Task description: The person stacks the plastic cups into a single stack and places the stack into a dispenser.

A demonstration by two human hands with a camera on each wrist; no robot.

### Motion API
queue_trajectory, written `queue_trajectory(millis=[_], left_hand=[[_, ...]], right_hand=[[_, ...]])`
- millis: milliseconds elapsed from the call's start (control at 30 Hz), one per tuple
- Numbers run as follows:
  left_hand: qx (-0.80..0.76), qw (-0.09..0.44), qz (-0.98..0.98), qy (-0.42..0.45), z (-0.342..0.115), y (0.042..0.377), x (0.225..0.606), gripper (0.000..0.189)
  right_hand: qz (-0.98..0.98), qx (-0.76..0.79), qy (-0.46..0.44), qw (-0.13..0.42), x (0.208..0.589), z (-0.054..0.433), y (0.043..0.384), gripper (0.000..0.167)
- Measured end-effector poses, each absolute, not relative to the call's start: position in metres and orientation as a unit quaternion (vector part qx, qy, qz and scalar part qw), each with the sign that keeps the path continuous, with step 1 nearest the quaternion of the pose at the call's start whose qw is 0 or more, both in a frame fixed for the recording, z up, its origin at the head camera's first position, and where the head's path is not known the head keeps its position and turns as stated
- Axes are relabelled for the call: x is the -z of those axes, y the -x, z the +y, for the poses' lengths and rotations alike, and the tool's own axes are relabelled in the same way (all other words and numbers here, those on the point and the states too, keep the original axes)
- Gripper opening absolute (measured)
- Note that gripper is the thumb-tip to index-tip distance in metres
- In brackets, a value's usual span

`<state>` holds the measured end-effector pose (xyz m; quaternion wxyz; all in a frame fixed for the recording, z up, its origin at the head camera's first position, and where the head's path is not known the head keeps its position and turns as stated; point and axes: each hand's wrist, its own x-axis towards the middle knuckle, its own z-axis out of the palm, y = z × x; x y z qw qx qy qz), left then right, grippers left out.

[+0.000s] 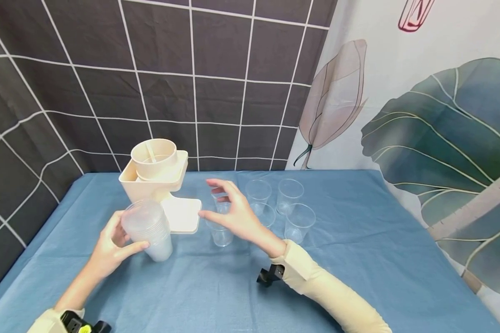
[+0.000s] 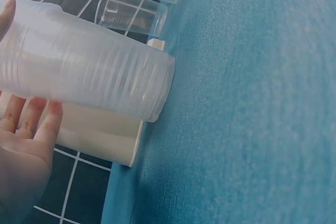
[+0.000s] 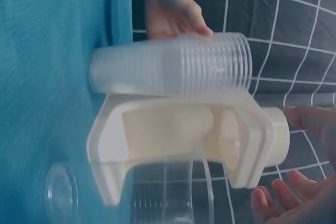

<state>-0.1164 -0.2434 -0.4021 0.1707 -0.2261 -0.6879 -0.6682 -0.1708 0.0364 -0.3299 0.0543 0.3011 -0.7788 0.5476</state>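
My left hand (image 1: 108, 245) grips a tall stack of clear plastic cups (image 1: 152, 236), thumb on one side and fingers on the other. In the left wrist view the stack (image 2: 94, 64) lies between the thumb and the fingertips, its base close to the blue cloth. My right hand (image 1: 237, 212) is over a few single clear cups (image 1: 222, 237), thumb and fingers spread apart and holding nothing. Behind the stack stands a cream-coloured dispenser (image 1: 154, 180) with a round top and a flat base plate. The right wrist view shows the stack (image 3: 168, 66) alongside this dispenser (image 3: 173, 124).
Several single clear cups (image 1: 300, 221) stand upright on the blue tablecloth (image 1: 358, 259) to the right of the dispenser, some partly behind my right hand. A dark gridded cloth (image 1: 162, 97) hangs behind the table, and a leaf-patterned curtain (image 1: 400, 92) hangs at the right.
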Motion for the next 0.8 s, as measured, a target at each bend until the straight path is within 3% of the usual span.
queue_trajectory(millis=[800], left_hand=[[0.690,0.172,-0.660,0.241,-0.243,0.117,0.404,0.077]], right_hand=[[-0.808,-0.526,-0.245,0.099,0.329,0.110,0.178,0.065]])
